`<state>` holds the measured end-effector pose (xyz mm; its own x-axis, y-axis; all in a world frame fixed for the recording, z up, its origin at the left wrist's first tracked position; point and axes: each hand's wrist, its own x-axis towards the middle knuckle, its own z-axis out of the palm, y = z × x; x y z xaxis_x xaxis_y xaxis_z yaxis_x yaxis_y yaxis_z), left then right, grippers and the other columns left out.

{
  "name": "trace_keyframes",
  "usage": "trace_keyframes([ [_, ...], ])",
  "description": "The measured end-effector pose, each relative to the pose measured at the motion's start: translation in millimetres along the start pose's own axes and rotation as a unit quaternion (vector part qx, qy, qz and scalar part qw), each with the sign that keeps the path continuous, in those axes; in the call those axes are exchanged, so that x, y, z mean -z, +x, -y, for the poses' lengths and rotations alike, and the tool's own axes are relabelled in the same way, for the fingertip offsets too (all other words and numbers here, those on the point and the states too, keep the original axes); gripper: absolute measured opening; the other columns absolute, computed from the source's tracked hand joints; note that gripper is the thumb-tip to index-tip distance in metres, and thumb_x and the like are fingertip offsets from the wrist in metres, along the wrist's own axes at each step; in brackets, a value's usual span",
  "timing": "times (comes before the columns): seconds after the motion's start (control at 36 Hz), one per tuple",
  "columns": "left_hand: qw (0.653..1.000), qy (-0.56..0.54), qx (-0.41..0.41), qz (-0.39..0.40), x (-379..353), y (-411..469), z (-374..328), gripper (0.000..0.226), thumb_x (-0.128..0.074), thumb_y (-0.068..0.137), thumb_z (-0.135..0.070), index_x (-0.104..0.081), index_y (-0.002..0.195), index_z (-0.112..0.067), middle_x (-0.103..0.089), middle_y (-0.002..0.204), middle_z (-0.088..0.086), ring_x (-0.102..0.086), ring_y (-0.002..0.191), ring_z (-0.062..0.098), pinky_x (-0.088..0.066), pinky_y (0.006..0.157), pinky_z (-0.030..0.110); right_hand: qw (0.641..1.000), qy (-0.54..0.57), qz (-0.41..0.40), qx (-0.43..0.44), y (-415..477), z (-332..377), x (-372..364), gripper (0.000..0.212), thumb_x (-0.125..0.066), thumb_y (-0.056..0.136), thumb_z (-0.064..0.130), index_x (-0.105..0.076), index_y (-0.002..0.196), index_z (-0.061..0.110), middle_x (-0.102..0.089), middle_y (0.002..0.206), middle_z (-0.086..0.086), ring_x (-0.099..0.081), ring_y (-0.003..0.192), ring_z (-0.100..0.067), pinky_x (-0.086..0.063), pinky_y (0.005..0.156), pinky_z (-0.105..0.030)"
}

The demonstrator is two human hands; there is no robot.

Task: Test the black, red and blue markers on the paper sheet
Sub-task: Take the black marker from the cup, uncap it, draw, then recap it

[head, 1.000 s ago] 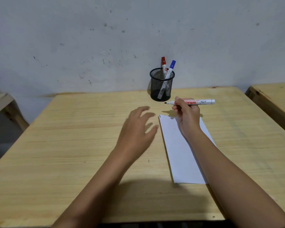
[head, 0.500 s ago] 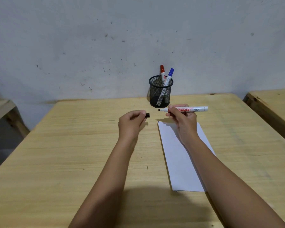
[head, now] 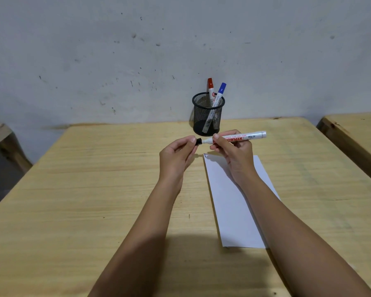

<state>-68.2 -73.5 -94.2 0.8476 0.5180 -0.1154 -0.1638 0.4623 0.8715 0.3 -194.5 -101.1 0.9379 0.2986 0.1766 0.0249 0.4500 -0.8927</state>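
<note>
My right hand (head: 234, 155) grips a white marker (head: 246, 136) held level above the table, tip pointing left. My left hand (head: 177, 156) pinches its black cap (head: 198, 141), which sits over the marker's tip. Both hands hover above the far end of the white paper sheet (head: 234, 202), which lies flat on the wooden table (head: 94, 189). A short dark mark shows at the sheet's far left corner. The red marker (head: 210, 86) and the blue marker (head: 220, 92) stand capped in a black mesh cup (head: 208, 116) at the table's far edge.
A grey wall rises right behind the table. Another wooden table (head: 356, 133) stands to the right across a narrow gap. A wooden piece (head: 0, 136) shows at the left edge.
My left hand picked up the black cap and carried it right to the marker's tip. The right hand held the marker nearly still. The view shifted a little.
</note>
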Motion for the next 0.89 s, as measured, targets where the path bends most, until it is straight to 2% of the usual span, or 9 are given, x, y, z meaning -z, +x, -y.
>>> trace_keyframes([
  [0.39,0.999,0.020,-0.036,0.036,-3,-7,0,0.006,-0.069,0.082,-0.007,-0.072,0.086,-0.009,-0.074,0.085,0.003,-0.071,0.081,0.007,-0.053,0.071,0.013,0.999,0.023,0.030,0.015,-5,3,-2,0.012,-0.065,0.080,-0.002,-0.062,0.076,0.009,-0.069,0.063,-0.002,-0.062,0.056,-0.011,-0.053,0.059,-0.017],
  [0.53,0.995,0.063,-0.062,0.036,-3,-9,1,0.005,-0.071,0.081,-0.010,-0.072,0.085,-0.009,-0.075,0.078,0.001,-0.071,0.083,0.013,-0.054,0.071,0.015,0.998,-0.005,0.047,0.030,-7,3,-2,0.011,-0.066,0.077,-0.002,-0.060,0.077,0.007,-0.070,0.063,0.000,-0.063,0.056,-0.010,-0.054,0.062,-0.019],
  [0.75,0.994,0.077,-0.063,0.038,1,-11,-3,0.010,-0.071,0.080,-0.011,-0.072,0.089,-0.007,-0.074,0.084,0.005,-0.071,0.084,0.012,-0.053,0.073,0.015,0.995,-0.059,0.061,0.051,-9,6,-4,0.012,-0.066,0.078,-0.003,-0.058,0.079,0.006,-0.070,0.065,0.002,-0.064,0.057,-0.010,-0.055,0.064,-0.021],
  [0.89,0.994,0.071,-0.066,0.046,3,-12,-16,0.007,-0.071,0.080,-0.007,-0.073,0.086,-0.010,-0.076,0.079,-0.002,-0.070,0.084,0.012,-0.054,0.078,0.016,0.992,-0.079,0.087,0.038,-11,20,-10,0.010,-0.068,0.078,-0.001,-0.061,0.081,0.006,-0.068,0.072,-0.002,-0.066,0.064,-0.013,-0.055,0.066,-0.022],
])
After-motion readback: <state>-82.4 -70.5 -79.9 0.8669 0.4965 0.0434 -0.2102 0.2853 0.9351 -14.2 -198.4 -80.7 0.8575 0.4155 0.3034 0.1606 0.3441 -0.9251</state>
